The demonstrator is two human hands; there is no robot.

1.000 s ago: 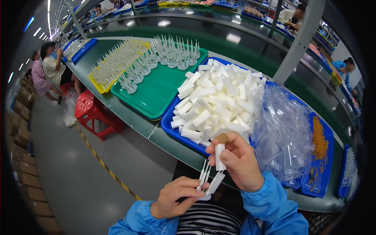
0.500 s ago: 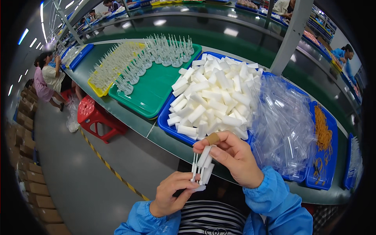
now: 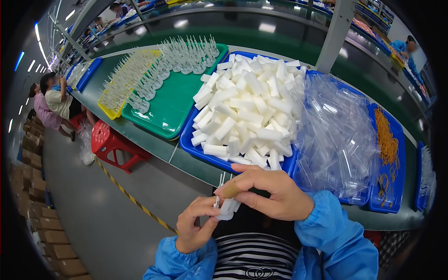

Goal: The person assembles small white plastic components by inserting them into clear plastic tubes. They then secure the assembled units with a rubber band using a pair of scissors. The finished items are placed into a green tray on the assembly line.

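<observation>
Low in front of my body, my left hand (image 3: pixel 193 226) grips a small white plastic part (image 3: pixel 224 216) by its base. Thin prongs (image 3: pixel 221 181) rise from it, and white foam pieces (image 3: pixel 229 205) stand on or between them. Over the top, my right hand (image 3: pixel 276 195) bends its fingers down, with thumb and forefinger closed about the foam; a tan wrap covers one finger. Those fingers hide the foam's upper ends. Just beyond lies a heap of white foam pieces (image 3: pixel 254 100) in a blue tray (image 3: pixel 185 143).
Left of the foam are a green tray (image 3: pixel 163 114) and a yellow tray (image 3: pixel 107 112) with pronged parts. On the right lie clear plastic sleeves (image 3: pixel 338 140) and orange rubber bands (image 3: pixel 386 140). A red stool (image 3: pixel 109 140) stands at left; a metal post (image 3: pixel 333 42) rises behind.
My right hand has come down and left over the part, its fingers now lower on the foam. The part and my left hand have shifted slightly left. The whole view has turned a little.
</observation>
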